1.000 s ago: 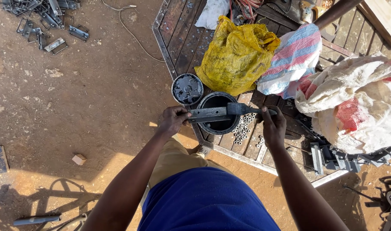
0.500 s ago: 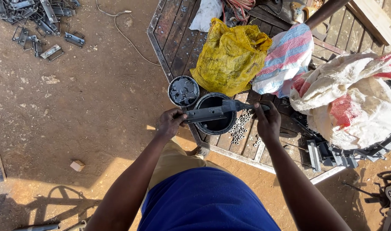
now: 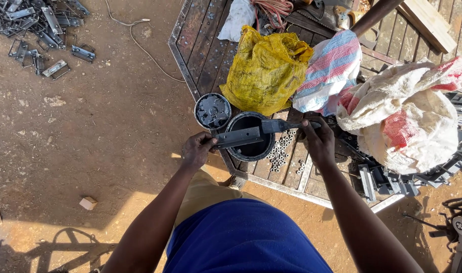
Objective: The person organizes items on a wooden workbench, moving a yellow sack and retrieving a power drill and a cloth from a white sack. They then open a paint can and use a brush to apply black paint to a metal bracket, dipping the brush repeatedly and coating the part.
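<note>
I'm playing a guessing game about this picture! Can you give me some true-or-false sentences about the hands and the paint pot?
1. The left hand holds one end of a dark metal bar. True.
2. The bar lies on the ground. False: it is held over the black paint pot.
3. The right hand holds a brush. True.
4. The yellow sack is beside the pot. True.
5. The pot lid covers the pot. False: it lies beside it.
</note>
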